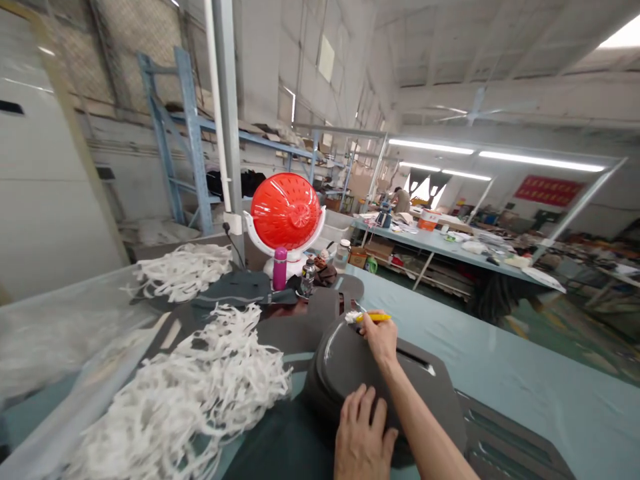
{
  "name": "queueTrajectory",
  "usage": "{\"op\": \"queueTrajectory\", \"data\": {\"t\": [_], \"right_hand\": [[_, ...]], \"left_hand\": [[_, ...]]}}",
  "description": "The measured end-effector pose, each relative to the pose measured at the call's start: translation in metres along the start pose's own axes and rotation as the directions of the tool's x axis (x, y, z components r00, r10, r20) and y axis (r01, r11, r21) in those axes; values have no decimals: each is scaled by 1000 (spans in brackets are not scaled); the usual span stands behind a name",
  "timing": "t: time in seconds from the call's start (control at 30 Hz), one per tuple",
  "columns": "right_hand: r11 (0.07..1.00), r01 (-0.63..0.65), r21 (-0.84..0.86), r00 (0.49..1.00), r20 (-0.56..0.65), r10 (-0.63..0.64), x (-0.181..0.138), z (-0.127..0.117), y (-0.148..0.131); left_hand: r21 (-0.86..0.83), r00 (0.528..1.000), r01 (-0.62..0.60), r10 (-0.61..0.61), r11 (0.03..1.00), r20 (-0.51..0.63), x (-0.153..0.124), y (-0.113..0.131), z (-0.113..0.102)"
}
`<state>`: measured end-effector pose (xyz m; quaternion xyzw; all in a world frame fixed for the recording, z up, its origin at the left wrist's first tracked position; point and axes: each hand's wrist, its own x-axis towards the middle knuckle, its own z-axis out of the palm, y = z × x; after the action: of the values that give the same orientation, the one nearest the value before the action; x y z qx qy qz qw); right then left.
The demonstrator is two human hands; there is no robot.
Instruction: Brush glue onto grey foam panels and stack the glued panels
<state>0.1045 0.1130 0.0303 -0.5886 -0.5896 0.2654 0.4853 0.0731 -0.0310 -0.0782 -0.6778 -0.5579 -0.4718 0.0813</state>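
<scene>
My right hand [381,337] is closed round a yellow-handled brush [376,318], with a whitish clump at the brush's far end. It works over the top edge of a dark grey, moulded panel [350,363] with a rounded end. Below it, my left hand [364,433] lies on the near side of the same panel, fingers spread and holding nothing. A slot with a pale streak runs along the panel's right part. Under and beyond it are flat dark grey pieces [287,333]. A ribbed dark piece [515,440] lies to the right.
Heaps of white strips [200,380] lie to the left. Behind the work stand a red-fronted round heater or fan [286,212], a magenta bottle [279,269], a dark bottle [307,279] and a jar [343,255]. A pale blue table [500,347] extends right; a person [401,200] is far back.
</scene>
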Motion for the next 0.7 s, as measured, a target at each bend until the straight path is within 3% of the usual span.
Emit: {"op": "queueTrajectory", "data": {"t": [0.07,0.17,0.3,0.4,0.57,0.7], "right_hand": [[998,-30,-61,999,-22,29,11,-15,8],[978,-94,-184,985,-161,64,12,-65,33],[914,-293,-281,889,-431,153,-8,-151,67],[885,-365,-289,840,-512,179,-36,-193,73],[840,-406,-360,816,-556,157,-105,-210,59],[858,-339,-386,817,-574,65,-161,-195,34]], "left_hand": [[-5,1000,-8,8,1000,3,2,1,-2],[-18,999,-16,17,1000,40,7,4,-12],[-21,994,-11,13,1000,107,15,9,-27],[-8,988,-11,12,1000,153,19,13,-34],[-16,974,-5,8,1000,226,18,18,-36],[-109,945,63,-24,992,327,28,17,-52]]}}
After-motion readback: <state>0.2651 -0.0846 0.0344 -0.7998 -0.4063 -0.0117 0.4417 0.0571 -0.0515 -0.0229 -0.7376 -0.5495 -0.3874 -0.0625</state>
